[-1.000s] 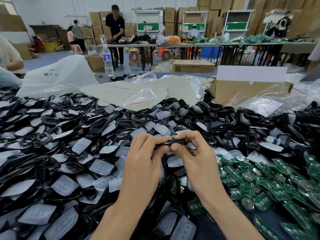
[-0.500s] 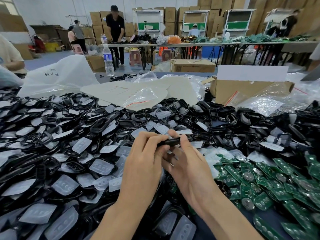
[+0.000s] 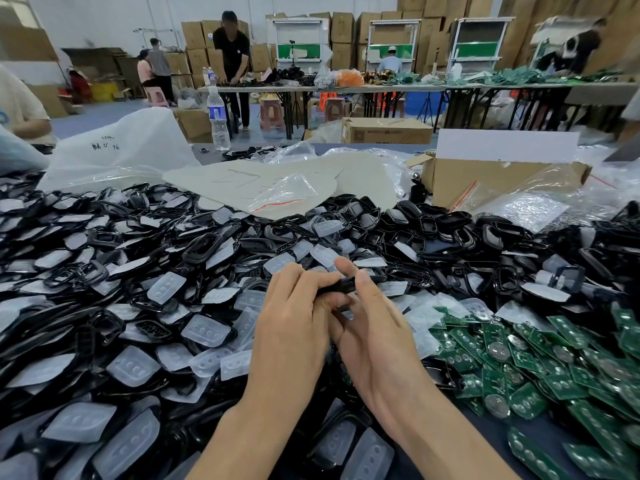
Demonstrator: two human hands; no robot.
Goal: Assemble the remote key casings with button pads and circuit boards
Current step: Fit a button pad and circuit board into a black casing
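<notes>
A black casing [image 3: 337, 286] is pinched edge-on between the clamped fingers of the left hand [image 3: 294, 327] and right hand [image 3: 377, 341], probably so its parts can be pressed together.

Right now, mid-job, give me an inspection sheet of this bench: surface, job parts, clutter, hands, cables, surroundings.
Surface: table almost buried; a bare strip shows at the far edge.
Job's things: black casing held up between the hands; heap of casings and translucent button pads left and centre; green circuit boards right.
Clutter: plastic bags, water bottle, open cardboard box at the far side.
Hands: left hand and right hand both pinch the black casing.
Cables: nothing seen.
Surroundings: person in black at a rear table; stacked cartons behind.
</notes>
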